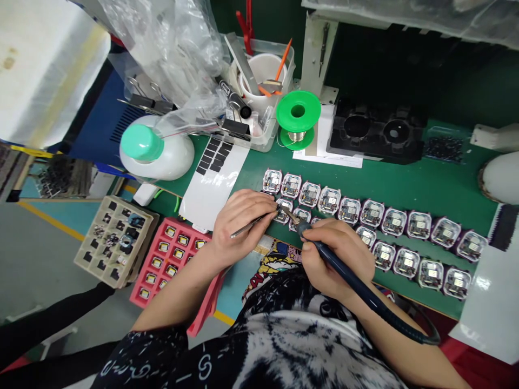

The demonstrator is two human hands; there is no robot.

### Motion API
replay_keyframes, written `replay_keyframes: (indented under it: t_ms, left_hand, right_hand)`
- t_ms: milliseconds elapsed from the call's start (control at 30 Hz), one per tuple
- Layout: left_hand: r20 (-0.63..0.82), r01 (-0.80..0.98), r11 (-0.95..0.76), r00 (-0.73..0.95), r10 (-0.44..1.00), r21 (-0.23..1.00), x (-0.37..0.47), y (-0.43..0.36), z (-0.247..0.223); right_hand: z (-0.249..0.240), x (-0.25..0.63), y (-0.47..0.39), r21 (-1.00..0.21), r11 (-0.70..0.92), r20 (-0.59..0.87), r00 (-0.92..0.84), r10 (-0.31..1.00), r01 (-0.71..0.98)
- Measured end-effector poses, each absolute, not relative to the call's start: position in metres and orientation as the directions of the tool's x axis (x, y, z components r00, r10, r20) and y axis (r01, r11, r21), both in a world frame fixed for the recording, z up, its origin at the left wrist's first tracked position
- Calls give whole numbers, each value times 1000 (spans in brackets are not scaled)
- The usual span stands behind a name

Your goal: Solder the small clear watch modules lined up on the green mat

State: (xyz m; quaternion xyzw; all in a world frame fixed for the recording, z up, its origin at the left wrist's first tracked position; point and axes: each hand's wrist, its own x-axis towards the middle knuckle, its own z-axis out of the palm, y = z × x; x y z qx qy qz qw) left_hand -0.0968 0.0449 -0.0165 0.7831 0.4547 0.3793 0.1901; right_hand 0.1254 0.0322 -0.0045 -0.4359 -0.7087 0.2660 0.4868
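Steady now: the left hand [242, 224] pinches a slim silver metal tool [245, 227], the right [339, 254] grips a dark-blue soldering iron [344, 270] over the square, pale-rimmed circuit-board case [283, 216] at twelve o'clock, and a wrist slip toward three could scorch its neighbour [302, 213].

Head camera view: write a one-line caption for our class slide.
Left hand with tweezers, right hand guiding a soldering iron over one of two rows of small circuit-board housings.

we're looking at a dark green flat work surface [462, 186], a dark green upright panel [275, 16] rising behind it, and down on the left a grey smooth floor [44, 243] crossed by a yellow painted line [52, 220].
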Motion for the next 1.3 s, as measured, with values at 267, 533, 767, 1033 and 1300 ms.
replay_keyframes:
  t_ms: [267, 533, 767, 1033, 1300]
  left_hand:
    - [404, 575, -498, 294, 866, 649, -97, 45, -17]
    - [431, 549, -508, 275, 860, 664, -96, 43, -13]
    - [438, 535, -505, 257, 861, 678, -98, 40, -11]
    - [402, 543, -487, 277, 873, 684, -98, 42, -16]
    - [425, 542, -505, 276, 862, 672, -99, 42, -12]
  right_hand:
    - [-6, 125, 32, -796, 479, 461, -141, 876, 370]
    - [-6, 124, 33, -787, 503, 481, -155, 863, 358]
    - [-6, 126, 30, -816, 475, 462, -122, 879, 329]
    - [-8, 127, 32, -807, 483, 468, -130, 874, 340]
    - [-5, 127, 31, -811, 479, 462, -135, 877, 337]
